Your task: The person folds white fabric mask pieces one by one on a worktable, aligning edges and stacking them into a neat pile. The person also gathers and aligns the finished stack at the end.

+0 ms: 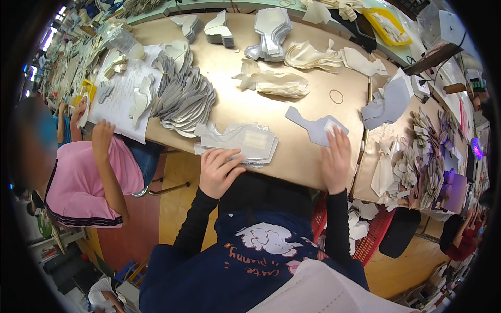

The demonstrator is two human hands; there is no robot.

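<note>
My right hand (336,159) lies with its fingers stretched out on a flat grey cut piece (312,128), narrow at its left end and wide at its right. Under the fingertips is a small white patch (330,125) on the wide end. My left hand (221,171) rests, fingers a little bent and apart, on the near edge of a stack of pale grey cut pieces (240,140). The top piece of that stack bears a cream rectangular patch (255,139). Neither hand grips anything that I can see.
A fanned heap of grey pieces (185,99) lies at the left, beside a person in a pink shirt (96,177). Cream pieces (282,83) and a grey-white stack (269,34) lie farther back. A rubber band (336,96) and a red crate (373,237) are at the right.
</note>
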